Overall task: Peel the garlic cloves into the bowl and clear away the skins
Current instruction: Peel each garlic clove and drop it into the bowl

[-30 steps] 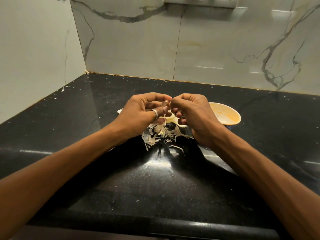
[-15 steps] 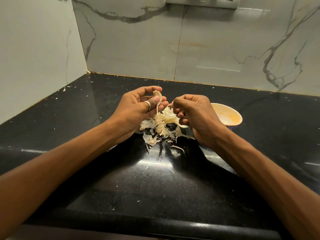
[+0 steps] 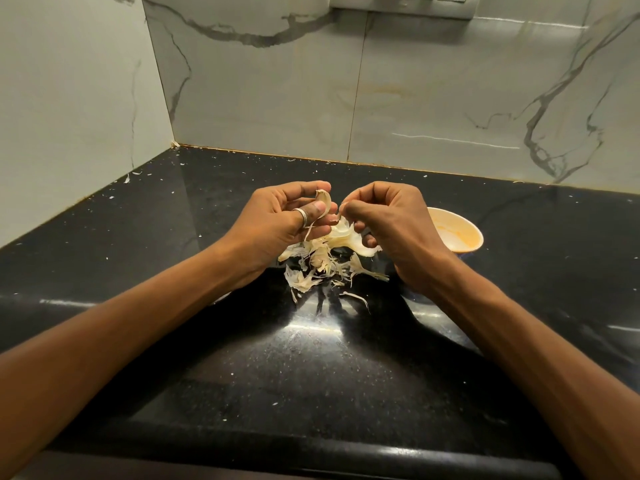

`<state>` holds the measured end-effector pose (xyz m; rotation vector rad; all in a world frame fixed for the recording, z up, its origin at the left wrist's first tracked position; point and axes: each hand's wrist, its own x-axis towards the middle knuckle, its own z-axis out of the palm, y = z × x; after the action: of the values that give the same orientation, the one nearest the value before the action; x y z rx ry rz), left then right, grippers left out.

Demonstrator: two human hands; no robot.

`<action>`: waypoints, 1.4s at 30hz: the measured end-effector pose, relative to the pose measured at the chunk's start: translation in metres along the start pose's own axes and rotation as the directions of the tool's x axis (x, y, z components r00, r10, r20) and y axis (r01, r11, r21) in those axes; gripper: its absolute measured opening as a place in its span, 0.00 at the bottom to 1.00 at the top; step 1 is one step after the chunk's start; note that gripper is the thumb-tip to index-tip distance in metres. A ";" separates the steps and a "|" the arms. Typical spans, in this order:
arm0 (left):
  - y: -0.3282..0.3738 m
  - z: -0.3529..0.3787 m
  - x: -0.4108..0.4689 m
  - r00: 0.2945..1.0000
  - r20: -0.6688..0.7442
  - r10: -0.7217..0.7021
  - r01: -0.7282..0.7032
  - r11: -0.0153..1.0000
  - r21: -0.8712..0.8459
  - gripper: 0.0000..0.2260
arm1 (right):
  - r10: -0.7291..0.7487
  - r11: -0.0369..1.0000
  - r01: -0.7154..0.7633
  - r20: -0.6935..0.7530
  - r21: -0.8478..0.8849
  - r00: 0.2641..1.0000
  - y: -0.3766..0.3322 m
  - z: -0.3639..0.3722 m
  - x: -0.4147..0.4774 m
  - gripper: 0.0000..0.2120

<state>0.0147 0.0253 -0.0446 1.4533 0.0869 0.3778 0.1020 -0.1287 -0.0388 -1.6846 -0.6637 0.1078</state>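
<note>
- Garlic clove (image 3: 322, 201) sits pinched between the thumb and curled fingers of the left hand (image 3: 284, 221), above the middle of the worktop (image 3: 173, 271).
- Right hand (image 3: 391, 223), fingers curled, pinches what looks like a strip of skin (image 3: 341, 216) beside the clove.
- Pile of skins (image 3: 318, 268) lies beneath; bowl (image 3: 460, 233) stands behind the right hand.
- Risk: a hard tug could fling the clove or flick skins into the bowl.
</note>
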 end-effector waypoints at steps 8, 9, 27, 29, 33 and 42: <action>-0.004 0.001 -0.002 0.997 0.064 0.048 -0.060 0.978 0.198 0.11 | -0.288 0.907 0.277 0.011 -0.316 0.958 0.000 0.000 -0.003 0.05; -0.005 0.000 -0.001 0.996 0.067 0.056 -0.069 0.974 0.216 0.11 | -0.300 0.898 0.289 0.016 -0.331 0.954 0.000 0.000 -0.003 0.06; -0.001 0.005 -0.005 0.997 0.030 0.069 -0.074 0.973 0.220 0.09 | -0.512 0.735 0.476 0.065 -0.483 0.857 0.005 0.007 -0.004 0.08; -0.001 0.006 -0.005 0.997 0.026 0.075 -0.079 0.974 0.214 0.10 | -0.521 0.727 0.478 0.056 -0.493 0.852 0.005 0.009 -0.004 0.09; -0.001 0.008 -0.006 0.996 0.022 0.082 -0.085 0.977 0.198 0.10 | -0.505 0.761 0.452 0.011 -0.465 0.863 0.007 0.010 -0.004 0.10; 0.002 0.010 -0.008 1.000 0.019 0.011 -0.011 1.000 0.028 0.08 | -0.231 0.966 0.225 -0.029 -0.129 0.973 0.011 0.005 0.003 0.06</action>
<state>0.0095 0.0139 -0.0427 1.4857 0.0694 0.3728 0.1064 -0.1239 -0.0489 -1.7124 -0.8407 -0.1376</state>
